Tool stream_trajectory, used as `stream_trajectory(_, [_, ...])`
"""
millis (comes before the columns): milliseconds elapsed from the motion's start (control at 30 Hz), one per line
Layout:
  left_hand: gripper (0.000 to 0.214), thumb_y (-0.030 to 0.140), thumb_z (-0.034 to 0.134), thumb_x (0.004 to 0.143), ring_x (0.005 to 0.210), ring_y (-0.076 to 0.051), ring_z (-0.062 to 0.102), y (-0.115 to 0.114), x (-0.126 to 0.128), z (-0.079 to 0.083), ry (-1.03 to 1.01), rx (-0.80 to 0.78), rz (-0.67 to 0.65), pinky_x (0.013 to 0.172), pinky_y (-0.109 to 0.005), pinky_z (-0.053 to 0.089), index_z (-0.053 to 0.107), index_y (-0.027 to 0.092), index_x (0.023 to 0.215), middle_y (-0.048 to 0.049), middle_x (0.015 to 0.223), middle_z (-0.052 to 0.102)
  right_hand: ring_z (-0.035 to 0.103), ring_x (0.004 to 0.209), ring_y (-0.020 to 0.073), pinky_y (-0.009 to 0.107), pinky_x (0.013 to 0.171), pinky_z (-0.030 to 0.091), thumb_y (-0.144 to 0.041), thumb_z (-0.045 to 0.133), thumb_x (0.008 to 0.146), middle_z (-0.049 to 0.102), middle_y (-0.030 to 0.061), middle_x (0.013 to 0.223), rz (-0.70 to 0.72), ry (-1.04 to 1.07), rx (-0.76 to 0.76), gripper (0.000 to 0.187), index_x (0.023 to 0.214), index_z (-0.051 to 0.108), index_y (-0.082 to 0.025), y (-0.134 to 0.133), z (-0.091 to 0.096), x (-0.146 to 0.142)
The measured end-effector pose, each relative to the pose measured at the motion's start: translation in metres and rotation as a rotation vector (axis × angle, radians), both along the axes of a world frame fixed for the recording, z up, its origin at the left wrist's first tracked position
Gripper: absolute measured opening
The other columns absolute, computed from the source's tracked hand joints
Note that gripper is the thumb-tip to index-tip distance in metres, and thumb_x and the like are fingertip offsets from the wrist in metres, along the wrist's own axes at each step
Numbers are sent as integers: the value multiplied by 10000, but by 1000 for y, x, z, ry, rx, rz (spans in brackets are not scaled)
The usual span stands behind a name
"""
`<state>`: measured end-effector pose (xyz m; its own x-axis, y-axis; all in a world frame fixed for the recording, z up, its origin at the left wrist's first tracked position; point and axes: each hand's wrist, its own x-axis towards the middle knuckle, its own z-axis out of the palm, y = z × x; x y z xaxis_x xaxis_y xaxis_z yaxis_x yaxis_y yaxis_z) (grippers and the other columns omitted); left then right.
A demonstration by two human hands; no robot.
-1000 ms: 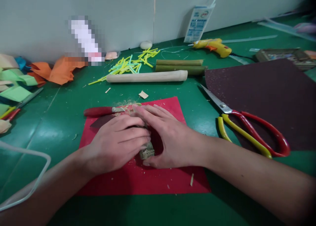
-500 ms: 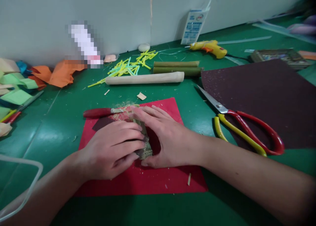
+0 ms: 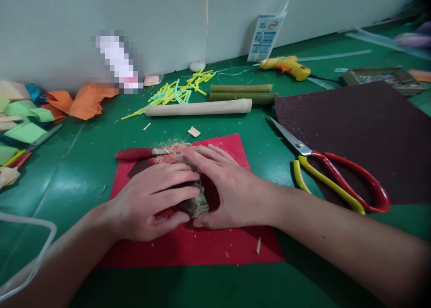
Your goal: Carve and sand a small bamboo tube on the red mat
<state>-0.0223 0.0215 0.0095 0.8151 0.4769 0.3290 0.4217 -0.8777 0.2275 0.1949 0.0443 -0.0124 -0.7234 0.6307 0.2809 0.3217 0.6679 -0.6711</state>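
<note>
Both hands rest on a red sheet (image 3: 235,249) on the green table. My left hand (image 3: 151,200) is closed, its fingers pressing a dark piece of sandpaper (image 3: 186,205) against a short, frayed piece of bamboo (image 3: 201,204). My right hand (image 3: 225,191) cups the bamboo from the right, thumb at its near end and fingers laid along its far side. Most of the bamboo is hidden under the two hands. A red-handled knife (image 3: 134,154) lies just beyond my left hand, with sawdust around its blade.
Red and yellow scissors (image 3: 336,178) lie to the right on a large dark sandpaper sheet (image 3: 353,128). Behind are a pale wooden stick (image 3: 198,108), green bamboo tubes (image 3: 242,92), coloured strips (image 3: 175,90) and a yellow glue gun (image 3: 286,65). Paper scraps (image 3: 30,115) pile at the left.
My left hand has slid a little toward me along the bamboo with the sandpaper. My right hand has stayed almost still.
</note>
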Motion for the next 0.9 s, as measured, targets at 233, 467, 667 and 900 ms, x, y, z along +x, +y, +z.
stream_trajectory(233, [262,193,582,814,1141,-209,538,3,1,-3,-15,-28,-41,970,-405,466,585,165,1074,-111,1153,622,225,1347,251,432,1098,192,-466,737,557,367,80,1426,-14,-34,14,1072,1434,195,-171,1,1,0])
stream_trajectory(467, [189,199,460,891,892,-159,656,-5,6,6,-51,44,282,818,-293,529,609,190,1006,-26,961,698,195,1360,281,468,1092,194,-460,736,568,322,71,1457,-17,-68,-27,1067,1441,183,-199,-1,4,0])
stream_trajectory(667, [177,244,522,873,905,-164,656,-11,17,2,-165,77,577,814,-284,534,624,217,1015,3,1000,694,196,1358,279,473,1095,180,-465,734,569,293,86,1470,-25,-45,-10,1093,1450,148,-193,0,3,0])
stream_trajectory(900, [207,271,539,864,861,-169,661,-11,19,1,-157,70,620,804,-307,544,624,224,1046,-1,1011,692,204,1358,256,435,1113,156,-468,738,560,257,73,1489,-21,-66,-1,1127,1454,121,-165,1,5,0])
